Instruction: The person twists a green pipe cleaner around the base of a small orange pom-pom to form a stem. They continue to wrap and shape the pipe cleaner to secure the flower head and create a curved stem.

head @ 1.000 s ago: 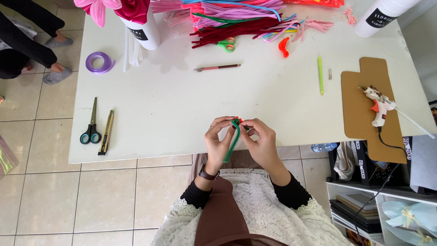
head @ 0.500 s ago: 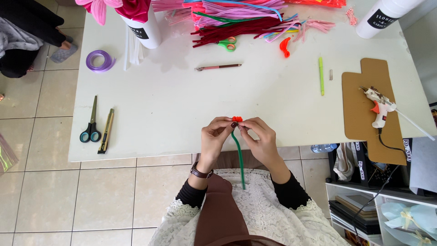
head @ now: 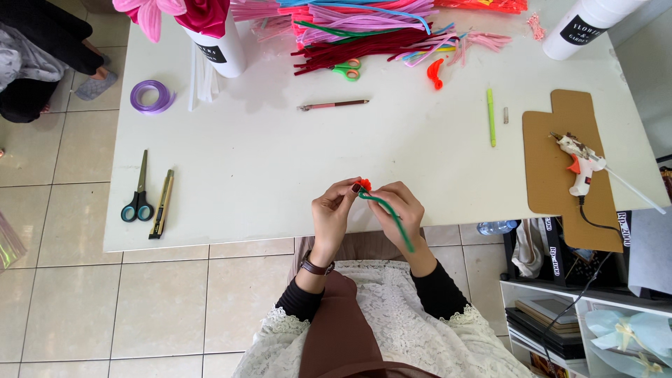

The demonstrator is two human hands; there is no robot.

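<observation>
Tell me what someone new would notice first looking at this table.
First, the two hands at the near edge of the white table: the left hand and right hand pinch a green pipe cleaner tipped with a small red bud. Next, the bright heap of pipe cleaners along the far edge. To the right, a glue gun lies on a brown cardboard sheet.
</observation>
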